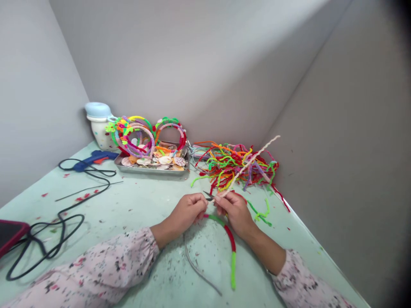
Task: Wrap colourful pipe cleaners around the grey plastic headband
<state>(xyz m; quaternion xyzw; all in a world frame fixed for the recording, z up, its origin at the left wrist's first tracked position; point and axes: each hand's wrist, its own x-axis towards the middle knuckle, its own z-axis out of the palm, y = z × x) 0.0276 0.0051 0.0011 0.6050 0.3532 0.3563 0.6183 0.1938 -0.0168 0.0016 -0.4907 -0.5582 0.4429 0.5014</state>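
Note:
My left hand [192, 208] is closed around the middle of a thin headband. One arm of the headband is wrapped in green and red pipe cleaner [230, 237]; the other arm is bare grey wire [199, 272]. Between finger and thumb, my right hand [235, 211] pinches a pale pipe cleaner [255, 158] that slants up to the right. Its lower end meets my left fingers. Dark pointed scissor blades [208, 195] stick out between the two hands, and a red loop, perhaps their handle, shows behind my right hand. My fingers hide where headband and pipe cleaner meet.
A heap of coloured pipe cleaners [237, 164] lies behind my right hand. Finished headbands [138, 137] stand on a metal tray [150, 170] of shells. At left are a blue glue gun [93, 160], its black cord [62, 214], a lidded white container [102, 128] and a red-edged device [13, 235].

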